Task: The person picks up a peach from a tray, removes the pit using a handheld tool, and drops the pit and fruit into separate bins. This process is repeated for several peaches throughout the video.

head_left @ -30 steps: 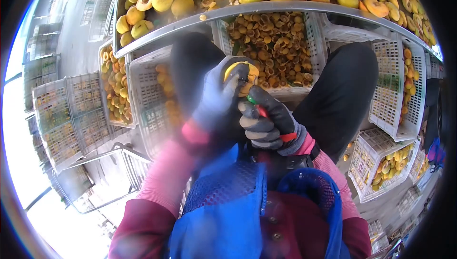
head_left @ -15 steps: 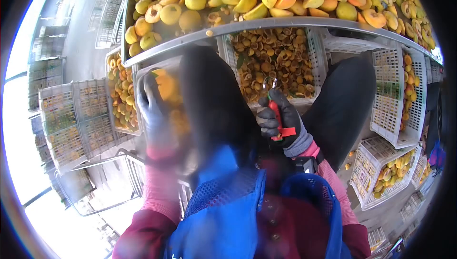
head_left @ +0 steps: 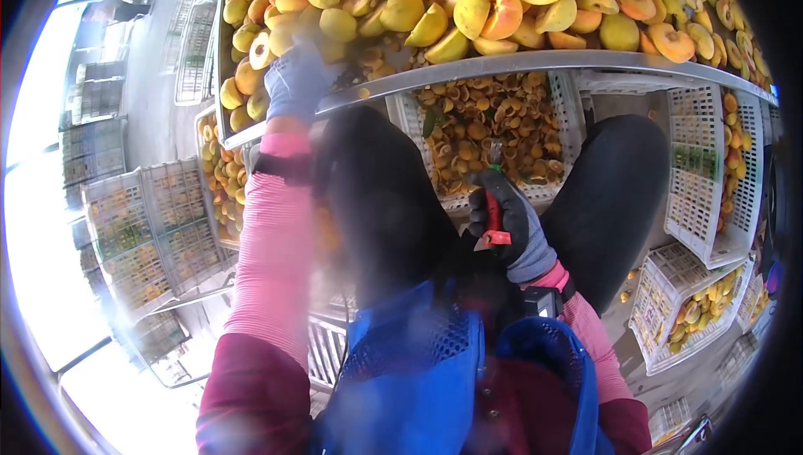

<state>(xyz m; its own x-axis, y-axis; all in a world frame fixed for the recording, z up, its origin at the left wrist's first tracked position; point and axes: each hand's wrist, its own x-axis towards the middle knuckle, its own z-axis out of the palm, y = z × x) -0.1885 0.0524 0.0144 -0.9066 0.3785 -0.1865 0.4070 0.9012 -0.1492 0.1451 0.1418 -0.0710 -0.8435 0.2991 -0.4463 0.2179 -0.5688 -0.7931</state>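
Note:
My left hand (head_left: pixel 297 79), in a grey glove, reaches over the metal rim (head_left: pixel 502 62) of the table to the halved yellow-orange fruit (head_left: pixel 401 12). Its fingers are blurred against the fruit, so their grip cannot be made out. My right hand (head_left: pixel 512 225), in a grey and black glove, is closed around a red-handled tool (head_left: pixel 493 217) above my lap. The tool's metal end points at a white crate (head_left: pixel 573 112) full of small brown-orange pieces (head_left: pixel 493 125) between my knees.
A crate of fruit (head_left: pixel 222 183) stands at the left, beside stacked mesh crates (head_left: pixel 159 229). White crates (head_left: pixel 694 171) with fruit are at the right, another (head_left: pixel 669 304) below them. My knees flank the middle crate. People stand at the far upper left.
My left hand went from the fruit in front of me down to the left crate, then up onto the table's fruit. My right hand has moved away from it, still holding the tool.

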